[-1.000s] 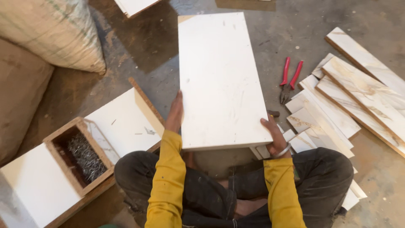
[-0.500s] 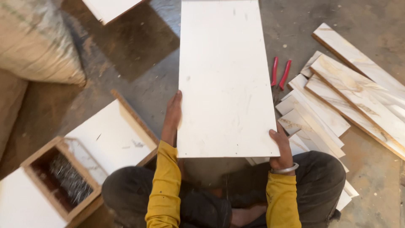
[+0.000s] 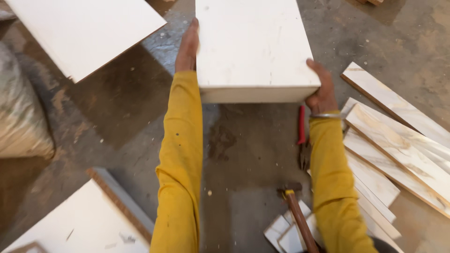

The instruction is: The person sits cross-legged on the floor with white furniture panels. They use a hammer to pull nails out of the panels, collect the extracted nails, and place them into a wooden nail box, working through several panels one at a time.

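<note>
I hold a white rectangular board (image 3: pixel 251 44) out in front of me, above the concrete floor, its near edge facing me. My left hand (image 3: pixel 187 47) grips its left side with fingers laid along the edge. My right hand (image 3: pixel 321 86) clasps the near right corner; a metal bangle sits on that wrist. Both arms wear yellow sleeves and are stretched forward.
Another white board (image 3: pixel 82 30) lies at the upper left, and a white panel with a brown edge (image 3: pixel 93 215) at the lower left. A hammer (image 3: pixel 297 213) and red-handled pliers (image 3: pixel 302 136) lie on the floor below. Marble-patterned strips (image 3: pixel 398 140) are stacked to the right. A sack (image 3: pixel 21 122) sits at the left.
Both arms have extended forward, carrying the white board away from my lap and farther out over the floor. The view has shifted forward; the hammer has come into sight.
</note>
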The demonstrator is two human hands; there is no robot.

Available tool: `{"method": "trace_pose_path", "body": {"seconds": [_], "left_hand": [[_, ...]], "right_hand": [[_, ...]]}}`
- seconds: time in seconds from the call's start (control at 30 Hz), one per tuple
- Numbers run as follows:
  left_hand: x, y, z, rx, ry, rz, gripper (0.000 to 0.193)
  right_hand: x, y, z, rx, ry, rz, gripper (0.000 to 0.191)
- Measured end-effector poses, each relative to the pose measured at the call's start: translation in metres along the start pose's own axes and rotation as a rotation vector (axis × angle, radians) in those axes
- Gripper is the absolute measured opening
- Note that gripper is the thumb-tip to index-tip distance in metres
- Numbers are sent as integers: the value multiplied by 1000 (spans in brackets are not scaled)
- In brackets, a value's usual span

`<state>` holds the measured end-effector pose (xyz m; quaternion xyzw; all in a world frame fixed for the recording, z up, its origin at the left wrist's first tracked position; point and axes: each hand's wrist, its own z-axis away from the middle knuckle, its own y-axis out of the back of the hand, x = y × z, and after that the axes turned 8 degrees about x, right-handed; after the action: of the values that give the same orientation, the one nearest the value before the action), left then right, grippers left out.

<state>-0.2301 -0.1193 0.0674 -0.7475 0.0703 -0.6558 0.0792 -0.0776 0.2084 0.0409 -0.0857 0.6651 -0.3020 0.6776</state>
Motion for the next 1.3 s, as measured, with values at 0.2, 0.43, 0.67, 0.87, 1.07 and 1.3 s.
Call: {"method": "trace_pose_path", "body": {"seconds": [0.2, 0.43, 0.67, 0.87, 1.07, 1.3], "left_hand": [[-38, 7, -31, 62, -11, 16, 68], [-47, 25, -27, 76, -44, 18, 68], [-65, 11, -38, 87, 49, 48, 70], [-74, 24, -52, 135, -48, -15, 55], [-75, 27, -72, 161, -19, 17, 35], [-117, 62, 18, 505, -11, 330, 27]], "right_hand": [[23, 21, -2, -147, -41, -234, 80], [48, 11, 20, -167, 542, 404, 94], [59, -14, 24, 101, 1251, 1572, 115], [98, -11, -3, 33, 1421, 1690, 118], [102, 6, -32, 62, 1581, 1779, 104], [97, -32, -72, 5, 1602, 1745, 97]]}}
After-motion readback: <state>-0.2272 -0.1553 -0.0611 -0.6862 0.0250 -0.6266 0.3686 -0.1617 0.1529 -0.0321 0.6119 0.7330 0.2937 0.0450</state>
